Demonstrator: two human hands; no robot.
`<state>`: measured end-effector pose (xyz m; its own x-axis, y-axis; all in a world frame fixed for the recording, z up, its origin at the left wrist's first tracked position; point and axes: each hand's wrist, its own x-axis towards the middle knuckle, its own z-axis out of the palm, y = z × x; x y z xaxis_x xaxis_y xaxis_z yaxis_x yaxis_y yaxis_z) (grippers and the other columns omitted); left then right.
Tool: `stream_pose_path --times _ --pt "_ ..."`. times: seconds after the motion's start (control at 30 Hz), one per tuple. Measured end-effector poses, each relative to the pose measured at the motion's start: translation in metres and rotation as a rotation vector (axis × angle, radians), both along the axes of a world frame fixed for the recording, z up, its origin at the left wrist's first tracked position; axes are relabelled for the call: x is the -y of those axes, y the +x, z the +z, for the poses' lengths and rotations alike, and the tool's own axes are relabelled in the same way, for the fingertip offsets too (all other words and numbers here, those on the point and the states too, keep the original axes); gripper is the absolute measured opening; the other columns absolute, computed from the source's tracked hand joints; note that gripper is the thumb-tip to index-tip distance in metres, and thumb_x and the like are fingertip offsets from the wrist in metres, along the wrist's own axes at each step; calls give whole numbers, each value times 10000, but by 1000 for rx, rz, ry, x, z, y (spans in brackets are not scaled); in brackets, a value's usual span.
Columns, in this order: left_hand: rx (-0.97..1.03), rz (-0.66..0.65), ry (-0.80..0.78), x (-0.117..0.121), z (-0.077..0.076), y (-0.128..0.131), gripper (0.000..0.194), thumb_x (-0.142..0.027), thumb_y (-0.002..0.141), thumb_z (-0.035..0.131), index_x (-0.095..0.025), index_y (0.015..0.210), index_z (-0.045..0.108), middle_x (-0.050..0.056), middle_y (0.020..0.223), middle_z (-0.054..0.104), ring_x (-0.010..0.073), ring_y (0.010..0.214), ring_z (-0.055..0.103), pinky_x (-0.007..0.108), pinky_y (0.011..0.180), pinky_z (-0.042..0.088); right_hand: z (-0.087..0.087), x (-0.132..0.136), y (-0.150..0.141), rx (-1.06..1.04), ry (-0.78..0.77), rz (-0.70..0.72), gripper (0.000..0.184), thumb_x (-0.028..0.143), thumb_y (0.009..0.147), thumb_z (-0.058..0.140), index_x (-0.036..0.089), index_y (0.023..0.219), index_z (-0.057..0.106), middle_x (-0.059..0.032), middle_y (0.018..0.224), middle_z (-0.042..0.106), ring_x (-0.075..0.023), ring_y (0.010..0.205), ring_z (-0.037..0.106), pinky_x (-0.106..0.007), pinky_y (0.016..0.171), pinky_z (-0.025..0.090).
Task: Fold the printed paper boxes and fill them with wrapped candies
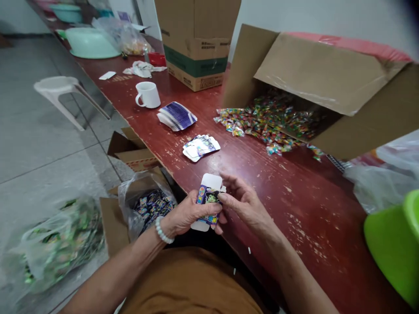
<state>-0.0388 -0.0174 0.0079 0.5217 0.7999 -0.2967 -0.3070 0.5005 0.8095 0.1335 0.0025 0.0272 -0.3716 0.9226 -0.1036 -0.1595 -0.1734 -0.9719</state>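
A small purple printed carton (209, 194) with a cartoon figure is held above the table's front edge, its white end flaps sticking out at top and bottom. My left hand (193, 211), with a bead bracelet at the wrist, is closed around it, thumb across the front. My right hand (240, 196) is at the carton's right side, thumb on its edge and the fingers partly hidden behind. Just beyond lies a loose pile of flat cartons (201, 147), mostly white side up. Behind that is a fanned stack of purple flat cartons (177, 116).
Wrapped candies (258, 117) spill from a tipped cardboard box (369, 117) on the red table (271, 187). A white mug (148, 95), upright box (196, 43) and green tub (393, 244) stand around. Below left are a box of small packets (152, 209), a plastic bag (62, 244) and a stool (59, 83).
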Motion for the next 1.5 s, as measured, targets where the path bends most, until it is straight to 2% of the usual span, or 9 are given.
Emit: stream_pose_path --times 0.13,0.3,0.47,0.8,0.93,1.03,1.23,1.37,1.5 --pt "-68 35 25 -2 -3 9 334 -405 772 777 -111 896 677 72 758 723 142 629 675 232 611 525 -4 4 3 20 -106 3 304 468 829 708 175 900 667 34 528 571 -112 403 505 -245 430 430" --pt "-287 278 243 1 1 20 485 -346 781 781 -184 1183 562 57 1037 706 156 850 682 258 755 557 -14 3 9 105 90 -270 247 396 812 740 192 941 687 -22 841 704 -147 736 641 -261 685 517" --pt "-392 425 340 11 5 26 611 -312 806 743 -246 1340 453 73 1169 681 184 881 697 310 769 593 -21 10 6 15 104 -379 326 343 809 750 251 1091 614 16 857 688 -146 765 636 -261 719 509" --pt "-241 267 227 2 6 19 234 -300 826 728 -188 1010 637 0 842 691 119 729 623 204 671 503 -34 3 20 -106 -176 -247 282 414 741 813 182 838 684 16 731 654 -111 627 566 -239 636 456" --pt "-315 251 300 2 3 17 184 -327 863 688 -183 973 660 10 890 680 123 770 606 208 705 486 -28 -1 24 -99 -118 -155 437 341 667 863 223 1035 658 26 776 672 -125 664 606 -248 650 478" --pt "-345 304 374 3 2 18 165 -315 856 703 -182 946 665 13 923 678 123 832 609 201 762 488 -22 1 24 138 94 -104 203 364 774 769 194 863 703 -8 740 676 -136 651 592 -265 635 467" --pt "-97 268 -21 6 9 24 405 -427 837 715 -227 1137 531 -18 782 666 125 610 643 213 545 528 -19 5 22 465 578 -227 112 270 874 654 240 872 761 -21 704 660 -164 655 594 -296 645 455" --pt "-18 147 -233 5 12 27 478 -581 933 484 -183 1176 590 23 697 660 141 432 616 230 403 497 -19 7 20 435 565 -54 182 322 947 585 253 932 752 -26 729 687 -179 719 624 -325 735 488" --pt "-3 209 -275 3 11 31 533 -583 972 376 -179 1243 594 27 679 658 143 420 617 239 399 510 -20 9 14 305 321 -101 154 346 909 634 234 860 727 -38 899 733 -148 664 607 -291 652 502"
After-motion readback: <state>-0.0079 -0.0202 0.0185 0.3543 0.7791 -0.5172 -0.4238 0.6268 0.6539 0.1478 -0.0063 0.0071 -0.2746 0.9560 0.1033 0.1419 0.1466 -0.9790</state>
